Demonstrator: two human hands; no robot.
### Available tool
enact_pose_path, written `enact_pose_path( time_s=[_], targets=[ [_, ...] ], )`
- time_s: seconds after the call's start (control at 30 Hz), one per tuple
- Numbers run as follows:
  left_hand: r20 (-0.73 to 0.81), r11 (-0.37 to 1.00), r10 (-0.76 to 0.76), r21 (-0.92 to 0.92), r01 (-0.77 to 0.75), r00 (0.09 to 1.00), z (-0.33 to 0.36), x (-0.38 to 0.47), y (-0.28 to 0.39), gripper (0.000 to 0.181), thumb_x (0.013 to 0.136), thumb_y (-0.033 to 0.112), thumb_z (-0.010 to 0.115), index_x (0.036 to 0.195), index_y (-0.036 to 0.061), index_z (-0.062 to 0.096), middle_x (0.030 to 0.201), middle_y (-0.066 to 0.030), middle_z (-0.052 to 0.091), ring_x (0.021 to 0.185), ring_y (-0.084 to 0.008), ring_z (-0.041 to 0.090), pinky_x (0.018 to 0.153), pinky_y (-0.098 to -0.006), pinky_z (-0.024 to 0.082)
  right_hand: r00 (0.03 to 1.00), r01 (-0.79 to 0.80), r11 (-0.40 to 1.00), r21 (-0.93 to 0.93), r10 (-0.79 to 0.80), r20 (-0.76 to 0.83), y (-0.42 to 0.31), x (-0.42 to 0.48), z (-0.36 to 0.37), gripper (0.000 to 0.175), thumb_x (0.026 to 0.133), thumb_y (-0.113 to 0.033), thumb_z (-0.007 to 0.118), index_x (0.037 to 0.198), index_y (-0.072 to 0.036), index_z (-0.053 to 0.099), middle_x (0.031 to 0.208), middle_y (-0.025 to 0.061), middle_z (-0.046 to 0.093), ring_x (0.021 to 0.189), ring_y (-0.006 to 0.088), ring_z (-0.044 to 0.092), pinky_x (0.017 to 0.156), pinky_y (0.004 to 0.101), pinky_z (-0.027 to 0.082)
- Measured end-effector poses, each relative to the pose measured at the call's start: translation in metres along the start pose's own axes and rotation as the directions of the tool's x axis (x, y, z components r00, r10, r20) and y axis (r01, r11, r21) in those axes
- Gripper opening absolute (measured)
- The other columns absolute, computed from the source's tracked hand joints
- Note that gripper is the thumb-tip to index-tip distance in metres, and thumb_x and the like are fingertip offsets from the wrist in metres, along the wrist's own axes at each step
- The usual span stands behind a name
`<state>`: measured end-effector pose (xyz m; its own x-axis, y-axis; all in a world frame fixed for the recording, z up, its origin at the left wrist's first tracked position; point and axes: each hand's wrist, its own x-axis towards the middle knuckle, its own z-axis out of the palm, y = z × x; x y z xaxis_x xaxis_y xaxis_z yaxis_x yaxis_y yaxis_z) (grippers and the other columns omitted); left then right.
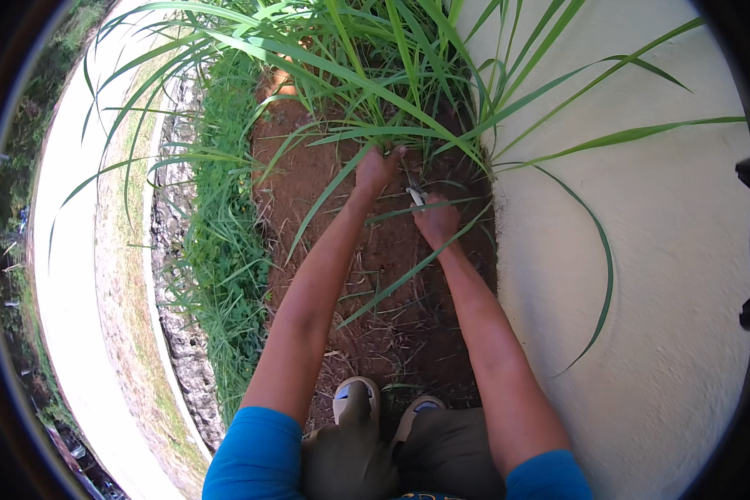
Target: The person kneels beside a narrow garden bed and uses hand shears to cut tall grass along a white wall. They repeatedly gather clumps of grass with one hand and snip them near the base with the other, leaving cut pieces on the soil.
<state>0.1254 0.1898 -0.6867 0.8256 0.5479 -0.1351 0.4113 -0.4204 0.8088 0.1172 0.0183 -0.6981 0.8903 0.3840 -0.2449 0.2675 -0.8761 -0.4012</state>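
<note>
At the foot of a clump of long-bladed green grass (375,81), my left hand (375,170) is closed around a few stems low to the ground. The gripped stems are mostly hidden by the fingers. Just right of it and nearer to me, my right hand (439,220) grips a small hand tool with a pale handle (416,197). The tool's dark end points up toward the base of the clump; its exact kind is unclear. Reddish-brown soil (381,250) strewn with dry bits of grass lies under both hands. Loose long blades cross in front of my right forearm.
A cream plastered wall (631,250) rises close on the right, with grass blades leaning over it. Low green weeds (225,250) border the soil on the left, beside a rough stone edge (181,350). My sandalled feet (356,400) stand on the soil below.
</note>
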Motion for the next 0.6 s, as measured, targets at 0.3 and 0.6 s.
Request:
enact_pose_path(
  time_s=[0.3,0.6],
  targets=[
    [0.157,0.969,0.211,-0.163,-0.185,0.965,-0.022,-0.016,0.005,0.030,0.086,0.027,0.066,0.103,0.0025,0.062,0.092,-0.0120,0.067,0.084,-0.0231,0.062,0.078,-0.0362,0.047,0.992,0.121,0.980,-0.159,-0.126,-0.017,0.039,-0.060,-0.031,0.062,0.069,-0.046,0.073,0.110,-0.003,0.054,0.109,0.0163,0.055,0.105,0.0319,0.052,0.092,0.0433,0.040],
    [0.315,0.953,-0.050,-0.269,0.139,0.948,0.028,-0.030,0.011,0.049,0.079,0.029,0.075,0.110,-0.0039,0.057,0.092,-0.0132,0.066,0.084,-0.0223,0.062,0.076,-0.0375,0.049,0.992,-0.109,0.985,-0.136,0.100,-0.077,0.029,-0.064,-0.018,0.068,0.072,-0.052,0.070,0.112,0.000,0.052,0.114,0.0212,0.054,0.109,0.0360,0.051,0.088,0.0521,0.041]
  ],
)
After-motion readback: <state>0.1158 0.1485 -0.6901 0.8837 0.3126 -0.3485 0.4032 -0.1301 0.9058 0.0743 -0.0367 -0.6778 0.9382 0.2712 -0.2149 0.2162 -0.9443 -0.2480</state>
